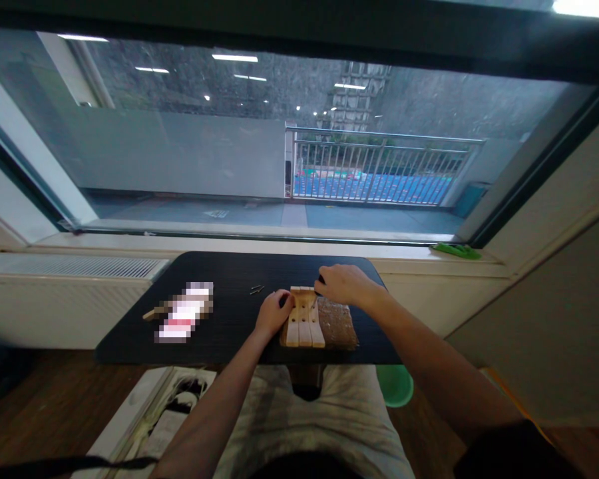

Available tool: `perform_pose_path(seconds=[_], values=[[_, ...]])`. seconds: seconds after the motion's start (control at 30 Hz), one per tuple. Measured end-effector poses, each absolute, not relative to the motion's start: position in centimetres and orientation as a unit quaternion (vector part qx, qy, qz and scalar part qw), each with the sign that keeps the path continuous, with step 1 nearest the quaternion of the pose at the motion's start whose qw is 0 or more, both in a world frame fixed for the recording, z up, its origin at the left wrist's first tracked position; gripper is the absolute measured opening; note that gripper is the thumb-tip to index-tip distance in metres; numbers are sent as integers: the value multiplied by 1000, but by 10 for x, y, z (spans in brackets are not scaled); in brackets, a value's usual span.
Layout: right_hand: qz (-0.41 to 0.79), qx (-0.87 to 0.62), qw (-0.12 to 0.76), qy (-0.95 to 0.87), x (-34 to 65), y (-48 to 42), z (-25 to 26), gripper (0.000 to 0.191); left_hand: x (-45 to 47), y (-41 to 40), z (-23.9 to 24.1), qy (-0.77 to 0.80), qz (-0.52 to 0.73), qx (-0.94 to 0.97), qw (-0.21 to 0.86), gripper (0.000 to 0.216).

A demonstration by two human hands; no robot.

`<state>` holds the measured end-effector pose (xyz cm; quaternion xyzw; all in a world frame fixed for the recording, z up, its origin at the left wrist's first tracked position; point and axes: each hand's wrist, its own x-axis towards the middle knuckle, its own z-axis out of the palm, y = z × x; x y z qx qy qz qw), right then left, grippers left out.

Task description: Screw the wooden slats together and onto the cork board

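Note:
Three pale wooden pieces (pixel 305 332) with dark holes lie side by side near the table's front edge. A brown, rough, fibrous pad (pixel 338 324) lies against their right side and partly under them. My left hand (pixel 274 314) is closed at the upper left edge of the wood, thumb and fingers against it. Above the right-hand piece, my right hand (pixel 347 285) is closed around a dark-handled screwdriver (pixel 321 279). Its thin shaft points down at the wood, and the tip is too small to make out. Several small screws (pixel 256 290) lie left of the wood.
On the dark table (pixel 229 269) a blurred-out bright object (pixel 186 313) lies at the left, beside a wooden stick (pixel 152 313). A green basin (pixel 395 386) stands below at the right, an open white box (pixel 154 419) at the left. A window and radiator (pixel 70 293) are beyond.

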<state>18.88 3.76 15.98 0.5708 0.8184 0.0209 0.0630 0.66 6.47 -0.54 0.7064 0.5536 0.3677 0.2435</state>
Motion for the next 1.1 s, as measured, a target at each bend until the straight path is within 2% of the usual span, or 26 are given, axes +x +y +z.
perform_pose_path(seconds=[0.4,1.1], values=[[-31,552,73,830,188,41,159,38,7,66,-6,555,363,710,235,24],[-23,557,62,828,189,39,155,34,7,64,-3,556,361,709,239,25]])
